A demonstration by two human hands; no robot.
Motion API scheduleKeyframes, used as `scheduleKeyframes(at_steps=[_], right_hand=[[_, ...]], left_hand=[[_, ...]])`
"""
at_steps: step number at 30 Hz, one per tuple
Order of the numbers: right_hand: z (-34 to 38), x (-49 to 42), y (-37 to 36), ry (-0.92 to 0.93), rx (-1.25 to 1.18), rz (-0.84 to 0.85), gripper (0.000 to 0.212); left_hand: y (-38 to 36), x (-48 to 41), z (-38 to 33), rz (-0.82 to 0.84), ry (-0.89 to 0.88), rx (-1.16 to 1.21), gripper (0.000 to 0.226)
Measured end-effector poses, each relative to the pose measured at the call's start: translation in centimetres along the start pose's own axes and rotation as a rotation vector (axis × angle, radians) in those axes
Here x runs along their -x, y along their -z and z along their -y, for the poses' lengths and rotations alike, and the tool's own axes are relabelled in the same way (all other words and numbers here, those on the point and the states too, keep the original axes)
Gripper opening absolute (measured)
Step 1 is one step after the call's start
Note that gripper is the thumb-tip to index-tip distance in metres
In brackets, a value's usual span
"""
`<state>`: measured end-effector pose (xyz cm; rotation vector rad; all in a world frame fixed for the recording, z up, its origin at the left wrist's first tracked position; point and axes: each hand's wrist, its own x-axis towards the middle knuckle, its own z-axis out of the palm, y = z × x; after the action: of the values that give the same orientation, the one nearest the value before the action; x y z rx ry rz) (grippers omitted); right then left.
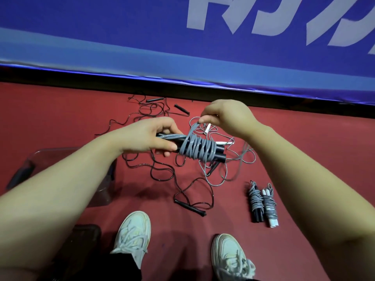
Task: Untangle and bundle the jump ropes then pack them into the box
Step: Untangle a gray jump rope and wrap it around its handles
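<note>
My left hand (pixel 149 136) grips the black handles of a grey jump rope (pixel 199 150), whose cord is wound in many turns round the handles. My right hand (pixel 225 116) pinches the free end of that grey cord just above the bundle. Below the bundle, on the red floor, lies a tangle of black ropes (pixel 160 169) with loose black handles, mixed with a grey rope with white handles (pixel 223 159). Two finished bundles (pixel 262 203) lie side by side at the right. A clear plastic box (pixel 67 157) stands at the left, partly hidden by my left forearm.
A blue padded barrier with white lettering (pixel 182 47) runs across the back. My two white sneakers (pixel 134 238) stand at the bottom. A dark lid or tray (pixel 87 236) lies at the lower left. A black handle (pixel 190 207) lies near my feet.
</note>
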<state>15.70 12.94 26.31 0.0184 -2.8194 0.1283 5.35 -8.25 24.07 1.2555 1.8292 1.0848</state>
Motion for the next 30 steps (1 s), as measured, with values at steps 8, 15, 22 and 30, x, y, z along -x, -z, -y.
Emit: scheduleKeyframes(at_steps=[8, 15, 22, 30], right_hand=[[1.0, 1.1, -3.8, -0.39, -0.473, 0.056, 0.023], [4.1, -0.3, -5.9, -0.354, -0.494, 0.014, 0.027], [6.5, -0.5, -7.2, -0.402, -0.247, 0.298, 0.03], [9.4, 0.3, -3.9, -0.097, 0.36, 0.199, 0.033]], left_hand=[[-0.1, -0.9, -0.7, -0.214, -0.06, 0.379, 0.022], [-0.5, -2.5, -1.1, -0.478, -0.008, 0.629, 0.019], [0.6, -3.4, 1.7, -0.769, 0.079, 0.387, 0.023], [1.2, -2.6, 5.1, -0.827, 0.218, -0.061, 0.018]])
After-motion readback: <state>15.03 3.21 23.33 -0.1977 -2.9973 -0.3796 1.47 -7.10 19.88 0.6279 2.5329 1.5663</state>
